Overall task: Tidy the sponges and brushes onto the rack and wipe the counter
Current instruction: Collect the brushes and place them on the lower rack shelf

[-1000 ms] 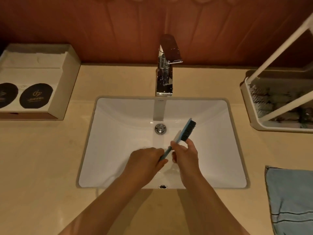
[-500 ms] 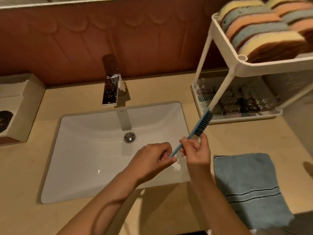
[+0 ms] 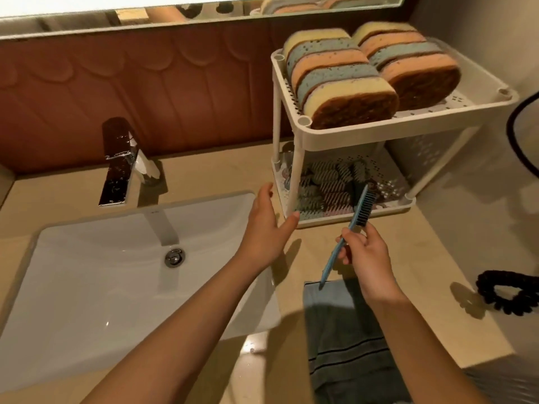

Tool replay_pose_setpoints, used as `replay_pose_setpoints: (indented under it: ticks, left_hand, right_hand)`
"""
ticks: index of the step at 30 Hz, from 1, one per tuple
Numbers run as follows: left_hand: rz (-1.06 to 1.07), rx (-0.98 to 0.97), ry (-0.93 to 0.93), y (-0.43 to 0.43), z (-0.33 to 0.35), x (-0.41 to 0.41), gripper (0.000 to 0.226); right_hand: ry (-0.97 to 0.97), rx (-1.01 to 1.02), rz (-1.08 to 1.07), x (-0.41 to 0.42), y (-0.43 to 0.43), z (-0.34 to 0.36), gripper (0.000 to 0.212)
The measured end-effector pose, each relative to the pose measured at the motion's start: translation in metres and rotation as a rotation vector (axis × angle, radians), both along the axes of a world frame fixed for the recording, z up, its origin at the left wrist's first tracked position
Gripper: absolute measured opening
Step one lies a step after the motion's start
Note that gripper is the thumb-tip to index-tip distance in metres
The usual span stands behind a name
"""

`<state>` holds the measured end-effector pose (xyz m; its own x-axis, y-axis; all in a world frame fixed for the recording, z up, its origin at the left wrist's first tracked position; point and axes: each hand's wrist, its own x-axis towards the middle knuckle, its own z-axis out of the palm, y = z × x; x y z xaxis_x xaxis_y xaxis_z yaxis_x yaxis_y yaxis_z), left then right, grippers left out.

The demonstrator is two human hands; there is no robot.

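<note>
My right hand pinches the handle of a slim blue brush with dark bristles. Its head points up at the front edge of the lower shelf of the white two-tier rack. My left hand hovers open with fingers spread, just left of the rack's front leg, holding nothing. Several sponges in yellow, blue and orange stand in two rows on the top shelf. Several brushes lie on the lower shelf. A blue-grey towel lies on the beige counter under my right forearm.
A white sink with a chrome tap fills the left side. A black scrunchie lies on the counter at the right. A round dark-rimmed object stands at the right edge. A mirror runs along the top.
My left hand has let go of the brush handle and opened toward the rack. My right hand has carried the brush from over the sink to the rack's lower shelf. The view swung right.
</note>
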<state>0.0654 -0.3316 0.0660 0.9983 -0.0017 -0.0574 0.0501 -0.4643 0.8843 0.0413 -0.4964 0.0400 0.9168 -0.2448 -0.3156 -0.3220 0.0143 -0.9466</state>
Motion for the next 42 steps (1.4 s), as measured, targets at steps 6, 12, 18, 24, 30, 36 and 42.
replay_pose_setpoints:
  ticks: [6, 12, 18, 24, 30, 36, 42]
  left_hand:
    - [-0.052, 0.043, -0.033, -0.014, -0.002, 0.036, 0.038]
    - [-0.129, 0.53, 0.0, -0.002, -0.043, 0.039, 0.021]
    - [-0.021, 0.281, -0.004, -0.003, -0.048, 0.042, 0.049]
    - [-0.079, 0.289, -0.151, -0.016, -0.03, 0.056, 0.03]
    - [-0.029, 0.398, -0.165, -0.018, -0.034, 0.057, 0.028]
    - [-0.045, 0.419, -0.13, -0.018, -0.028, 0.057, 0.028]
    - [-0.046, 0.426, -0.116, -0.018, -0.026, 0.057, 0.029]
  right_hand:
    - [0.073, -0.032, -0.025, 0.038, -0.035, 0.001, 0.033]
    - [0.143, -0.105, -0.043, 0.08, -0.064, -0.004, 0.021]
    - [0.199, -0.331, -0.026, 0.13, -0.091, -0.024, 0.034]
    - [0.296, -0.461, 0.068, 0.162, -0.096, -0.03, 0.048]
    - [0.264, -0.655, 0.203, 0.175, -0.095, -0.025, 0.051]
    - [0.341, -0.715, 0.236, 0.184, -0.096, -0.025, 0.054]
    - [0.286, -0.828, 0.268, 0.177, -0.095, -0.03, 0.053]
